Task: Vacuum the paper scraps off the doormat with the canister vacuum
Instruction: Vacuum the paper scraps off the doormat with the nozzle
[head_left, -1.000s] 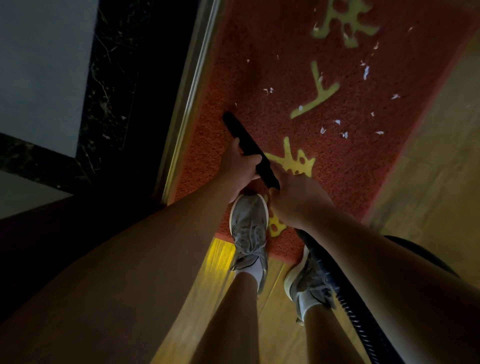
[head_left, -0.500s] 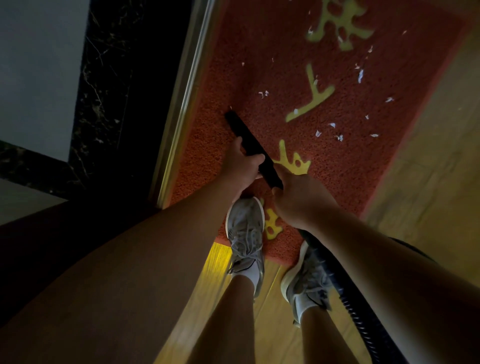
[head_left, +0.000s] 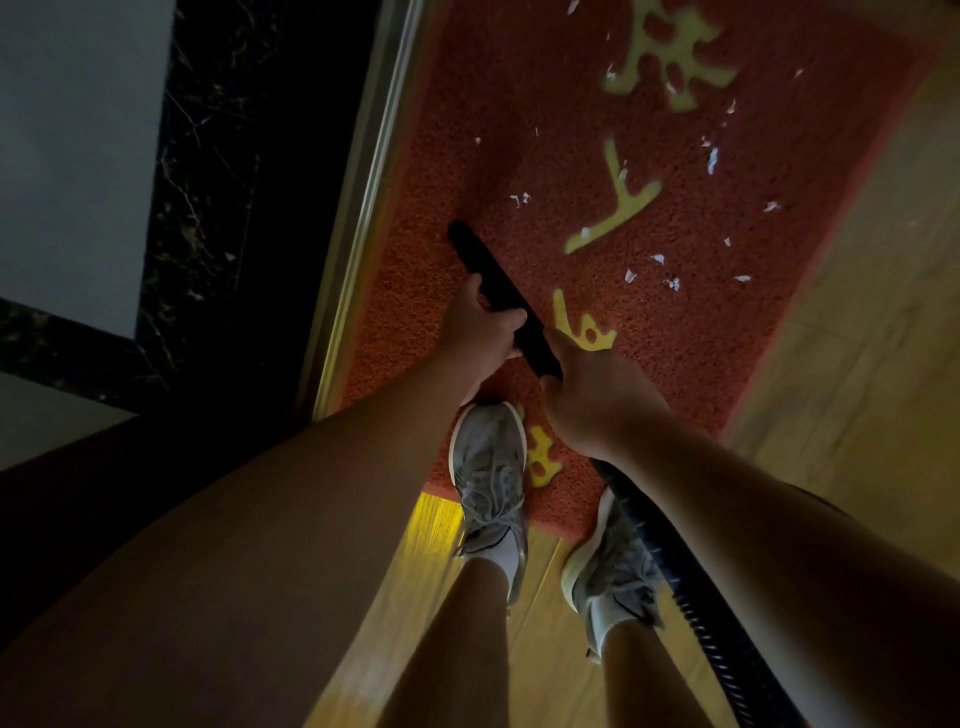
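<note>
Slim black nozzle (head_left: 488, 275), coarse looped doormat (head_left: 582, 130)

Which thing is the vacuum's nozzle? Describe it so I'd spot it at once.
Find the red doormat with yellow characters. Near its left edge, beside the metal threshold strip, a slanted nozzle is gripped by the left hand ahead and the right hand behind. It is the only long black bar on the mat; the paper scraps are tiny and white.
</note>
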